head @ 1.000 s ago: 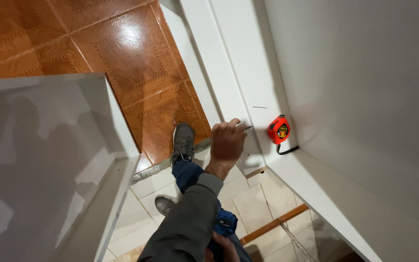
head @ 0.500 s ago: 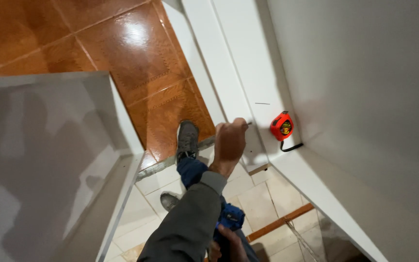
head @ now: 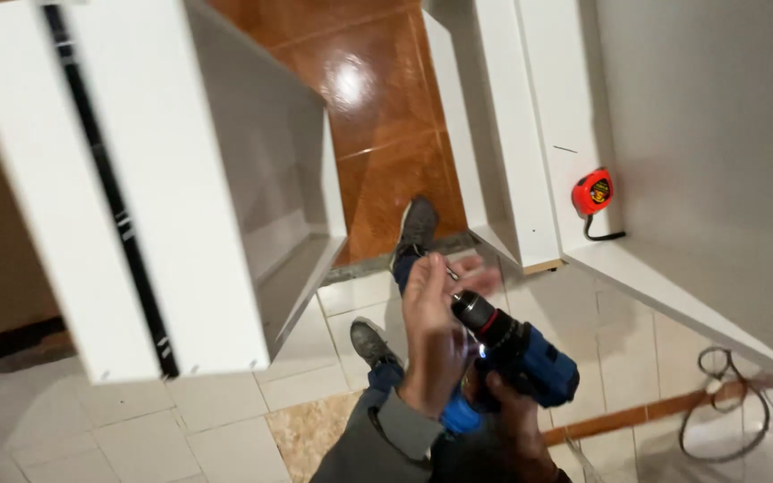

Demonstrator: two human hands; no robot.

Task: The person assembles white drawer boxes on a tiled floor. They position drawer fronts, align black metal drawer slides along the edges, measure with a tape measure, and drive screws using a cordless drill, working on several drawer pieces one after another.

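The right hand (head: 512,420) is wrapped around the handle of the blue cordless drill (head: 516,358), low in the middle, chuck angled up-left. The left hand (head: 431,335) is at the chuck, fingers pinched on the bit (head: 447,268). An orange tape measure (head: 592,192) sits on the white panel (head: 574,107), well apart to the upper right.

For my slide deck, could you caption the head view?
Right hand holds a blue drill; left hand steadies its bit near white panels.
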